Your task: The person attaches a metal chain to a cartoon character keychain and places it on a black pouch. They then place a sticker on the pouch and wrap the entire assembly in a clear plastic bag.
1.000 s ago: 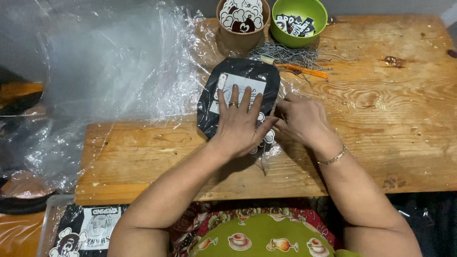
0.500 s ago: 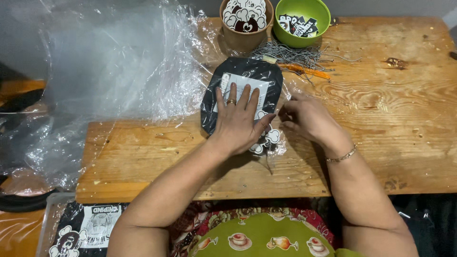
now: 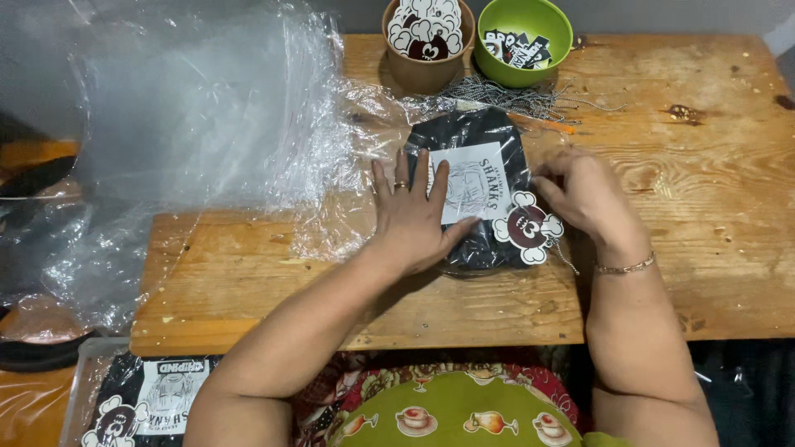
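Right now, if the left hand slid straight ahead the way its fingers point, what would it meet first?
Probably the brown cup of cloud-shaped tags; the left hand points up the clear plastic wrap toward it, though depth is uncertain.

Wooden table (image 3: pixel 729 207) bears bagged garment (image 3: pixel 476 141), two bowls, seemingly loose plastic sheets (image 3: pixel 199 124).

**Packing table, laid out by the clock**

A folded garment (image 3: pixel 476 194) lies at the wooden table's (image 3: pixel 704 215) centre. A cup (image 3: pixel 426 50) stands at twelve o'clock, a bowl (image 3: pixel 522 41) at one, ball chains (image 3: pixel 513 99) between them and the garment. Plastic bags (image 3: pixel 190 124) spread at ten o'clock.
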